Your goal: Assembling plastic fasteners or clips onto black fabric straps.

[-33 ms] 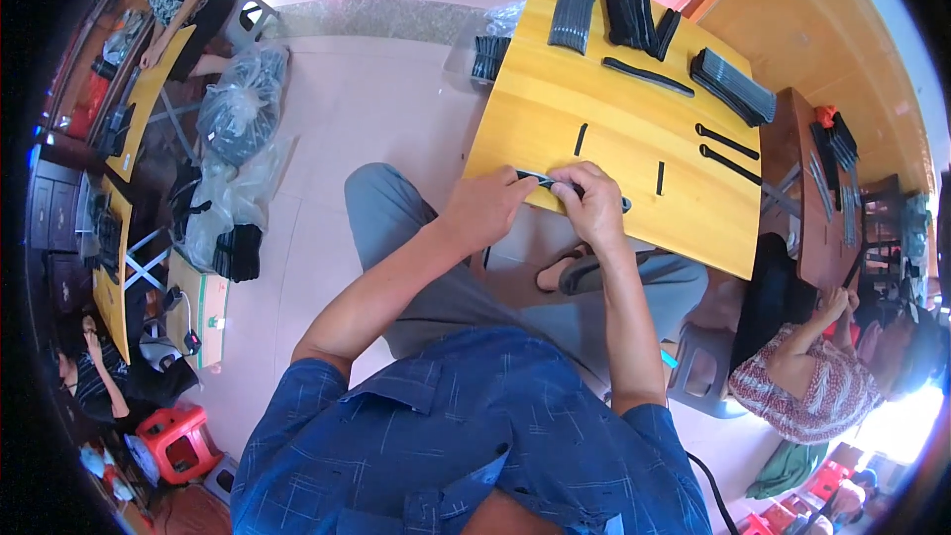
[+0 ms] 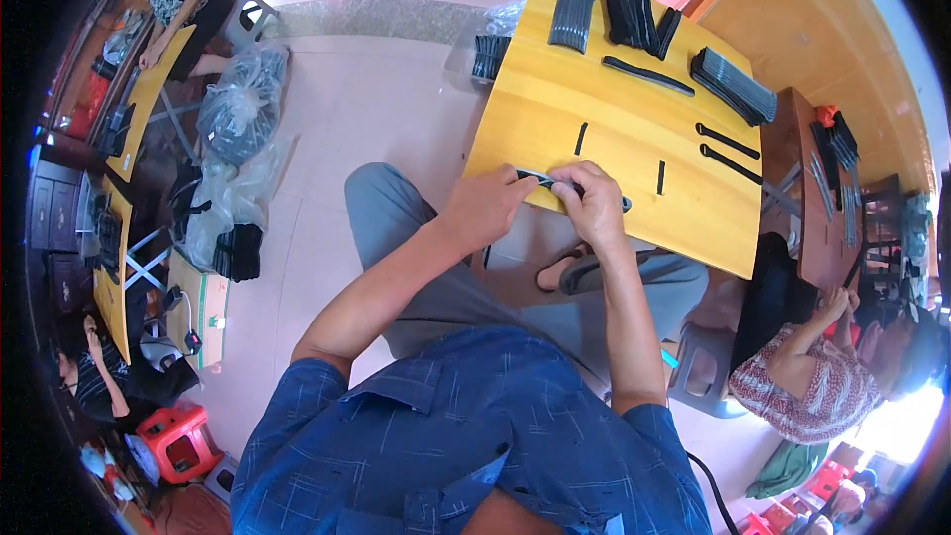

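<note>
At the near edge of the yellow table (image 2: pixel 535 109), a black strap (image 2: pixel 544 180) with a pale or shiny face runs between my two hands. My left hand (image 2: pixel 485 206) is closed on its left part, fingertips pinching. My right hand (image 2: pixel 592 200) pinches the strap close beside, thumb pressed on it. A rounded, looped end (image 2: pixel 626 205) shows just past the right hand; the fingers hide much of the rest. Beyond the hands lie two short black strips, a left one (image 2: pixel 581 139) and a right one (image 2: pixel 661 178). Two longer looped straps (image 2: pixel 728 142) lie at the table's right.
Bundled black straps (image 2: pixel 572 18), a dark pile (image 2: pixel 634 18), a single strap (image 2: pixel 648 76) and another stack (image 2: pixel 731 87) occupy the table's far side. Filled plastic bags (image 2: pixel 243 104) sit on the floor at left. One person (image 2: pixel 807 376) sits at right; others sit at left.
</note>
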`<control>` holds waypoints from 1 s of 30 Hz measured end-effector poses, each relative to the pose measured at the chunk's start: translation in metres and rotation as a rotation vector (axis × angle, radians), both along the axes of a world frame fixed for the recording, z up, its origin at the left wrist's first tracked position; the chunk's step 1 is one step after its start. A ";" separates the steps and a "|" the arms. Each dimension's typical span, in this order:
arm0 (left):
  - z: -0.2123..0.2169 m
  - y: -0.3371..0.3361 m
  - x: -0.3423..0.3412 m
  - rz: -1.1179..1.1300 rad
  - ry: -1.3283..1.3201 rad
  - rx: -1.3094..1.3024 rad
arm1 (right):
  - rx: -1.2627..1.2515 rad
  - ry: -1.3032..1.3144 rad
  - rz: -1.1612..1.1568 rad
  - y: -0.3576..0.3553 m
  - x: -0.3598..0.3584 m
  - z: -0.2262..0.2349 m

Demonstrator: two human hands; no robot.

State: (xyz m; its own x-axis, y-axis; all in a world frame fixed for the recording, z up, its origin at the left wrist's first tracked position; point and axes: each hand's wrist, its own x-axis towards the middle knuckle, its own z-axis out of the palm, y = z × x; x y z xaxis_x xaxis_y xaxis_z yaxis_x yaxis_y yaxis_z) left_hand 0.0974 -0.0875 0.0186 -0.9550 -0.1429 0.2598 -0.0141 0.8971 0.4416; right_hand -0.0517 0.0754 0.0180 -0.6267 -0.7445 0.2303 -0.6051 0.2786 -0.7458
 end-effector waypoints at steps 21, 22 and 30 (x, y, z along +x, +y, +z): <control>0.010 -0.005 -0.003 -0.023 -0.033 0.016 | 0.031 -0.019 0.004 0.000 -0.002 -0.001; 0.011 -0.006 -0.003 -0.024 -0.046 0.021 | 0.026 -0.016 0.002 0.000 -0.003 -0.002; 0.004 -0.014 -0.006 -0.035 -0.070 -0.008 | 0.010 -0.024 0.015 -0.001 -0.003 -0.002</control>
State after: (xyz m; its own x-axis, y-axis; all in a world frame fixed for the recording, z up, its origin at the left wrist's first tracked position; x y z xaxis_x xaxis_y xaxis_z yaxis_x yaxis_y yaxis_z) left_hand 0.0916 -0.1014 0.0231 -0.9752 -0.1078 0.1935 -0.0135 0.9010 0.4337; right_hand -0.0551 0.0748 0.0155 -0.6205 -0.7561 0.2080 -0.5915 0.2772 -0.7571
